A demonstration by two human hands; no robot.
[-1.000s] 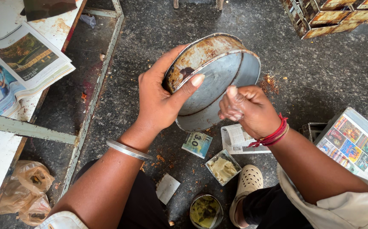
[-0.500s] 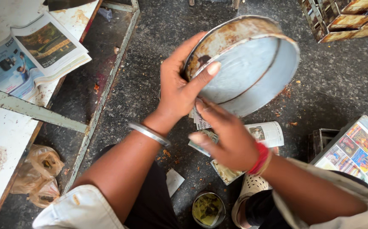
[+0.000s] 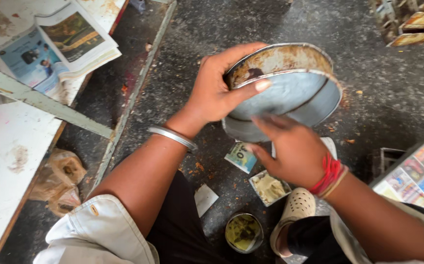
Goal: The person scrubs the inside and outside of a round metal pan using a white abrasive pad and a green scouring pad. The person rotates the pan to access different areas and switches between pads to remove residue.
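The left hand (image 3: 212, 95) clamps its fingers on the rusty round tin (image 3: 283, 90); the right hand (image 3: 290, 151), blurred, hovers just below the tin, fingers seemingly apart.

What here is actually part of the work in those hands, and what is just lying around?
In use:
- round metal tin, gripped at the rim by left hand
- right hand under the tin, blurred
- open square container of paste, nearby
- small round tin, perhaps

Lying about:
- magazines
- plastic bag
- paper scrap
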